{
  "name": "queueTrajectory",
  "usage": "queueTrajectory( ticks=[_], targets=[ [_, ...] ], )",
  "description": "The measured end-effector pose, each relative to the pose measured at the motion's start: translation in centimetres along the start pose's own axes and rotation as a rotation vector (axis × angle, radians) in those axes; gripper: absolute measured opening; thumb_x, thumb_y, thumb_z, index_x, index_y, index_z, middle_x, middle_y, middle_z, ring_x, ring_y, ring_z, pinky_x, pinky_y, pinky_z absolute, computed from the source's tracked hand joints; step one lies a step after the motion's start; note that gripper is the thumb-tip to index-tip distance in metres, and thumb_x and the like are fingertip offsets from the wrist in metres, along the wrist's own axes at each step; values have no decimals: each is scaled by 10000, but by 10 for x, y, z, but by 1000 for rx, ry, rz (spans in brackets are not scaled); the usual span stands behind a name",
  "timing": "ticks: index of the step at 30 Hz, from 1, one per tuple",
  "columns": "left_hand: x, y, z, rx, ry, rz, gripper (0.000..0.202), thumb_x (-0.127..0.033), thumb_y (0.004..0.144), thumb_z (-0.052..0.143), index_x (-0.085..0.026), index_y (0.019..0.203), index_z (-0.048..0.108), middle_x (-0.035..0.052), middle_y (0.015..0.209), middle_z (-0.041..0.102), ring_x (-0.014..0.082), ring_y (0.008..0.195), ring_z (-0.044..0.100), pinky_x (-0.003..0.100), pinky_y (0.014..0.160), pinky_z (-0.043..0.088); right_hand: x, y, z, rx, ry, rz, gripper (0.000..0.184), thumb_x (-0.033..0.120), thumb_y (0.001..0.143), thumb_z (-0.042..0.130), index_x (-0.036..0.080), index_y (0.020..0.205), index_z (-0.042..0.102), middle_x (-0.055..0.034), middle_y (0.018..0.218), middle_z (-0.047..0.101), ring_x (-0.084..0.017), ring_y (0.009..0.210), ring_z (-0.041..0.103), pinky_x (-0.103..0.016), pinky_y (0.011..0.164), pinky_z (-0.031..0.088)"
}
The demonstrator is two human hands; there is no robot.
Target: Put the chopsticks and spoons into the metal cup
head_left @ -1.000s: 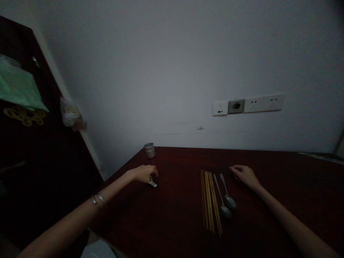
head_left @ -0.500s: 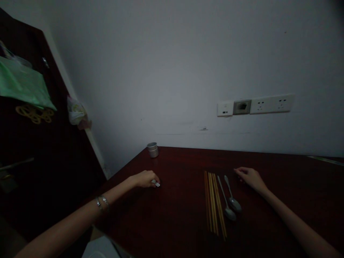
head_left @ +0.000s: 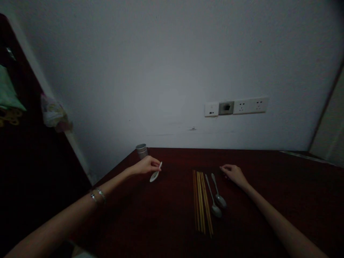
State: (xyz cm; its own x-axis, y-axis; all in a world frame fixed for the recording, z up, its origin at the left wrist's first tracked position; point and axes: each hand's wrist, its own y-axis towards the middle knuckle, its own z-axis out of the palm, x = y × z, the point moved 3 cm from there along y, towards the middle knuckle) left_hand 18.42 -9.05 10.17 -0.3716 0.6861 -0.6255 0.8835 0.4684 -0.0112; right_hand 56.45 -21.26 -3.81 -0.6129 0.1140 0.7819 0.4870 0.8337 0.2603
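My left hand [head_left: 149, 165] pinches a white soup spoon [head_left: 154, 176] by its handle, with the bowl hanging down over the dark red table [head_left: 166, 211]. Just behind that hand stands a grey metal cup [head_left: 141, 149], partly covered by it. My right hand [head_left: 235, 175] rests on the table with its fingers loosely curled and nothing visible in them. Nearest to it are two metal spoons, one [head_left: 220, 201] on the right and one [head_left: 216, 210] on the left. Several wooden chopsticks [head_left: 201, 202] lie side by side to the left of these spoons.
A pale wall with a row of sockets [head_left: 236, 106] rises behind the table. At the left is a dark door [head_left: 34, 150] with a green cloth [head_left: 9, 91] and a plastic bag [head_left: 53, 113] near it. A flat strip [head_left: 306, 157] lies at the table's back right.
My left hand has lifted and turned the white soup spoon, so its bowl now shows, and has moved closer to the cup. The view has swung right. My right hand stays resting.
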Motion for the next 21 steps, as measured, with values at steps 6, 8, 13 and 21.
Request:
queueTrajectory(
  ticks=[6,8,13,21],
  targets=[
    [-39,58,4,-311,-235,7,239,-350,645,637,-126,721,606,6,590,595,61,443,430,175,413,264,1,1,2,-12,46,-1,324,429,718,461,148,660,610,4,462,549,-123,414,537,-197,426,368],
    [-51,76,9,-384,-286,18,245,-353,632,651,-124,696,595,-12,530,557,45,396,381,174,389,230,0,2,3,-13,53,-1,310,414,722,463,146,660,607,6,461,546,-119,411,536,-193,426,369],
    [-79,114,32,-438,-407,83,275,-364,590,687,-116,651,586,-23,504,534,33,376,362,176,375,216,0,5,3,-4,77,25,277,382,731,474,146,641,589,6,478,551,-102,406,527,-174,397,359],
    [-106,148,73,-476,-539,114,279,-353,581,701,-101,658,610,8,535,584,55,418,442,171,396,275,1,7,5,40,204,78,244,360,735,505,143,651,576,14,493,543,-84,395,504,-164,351,357]
  ],
)
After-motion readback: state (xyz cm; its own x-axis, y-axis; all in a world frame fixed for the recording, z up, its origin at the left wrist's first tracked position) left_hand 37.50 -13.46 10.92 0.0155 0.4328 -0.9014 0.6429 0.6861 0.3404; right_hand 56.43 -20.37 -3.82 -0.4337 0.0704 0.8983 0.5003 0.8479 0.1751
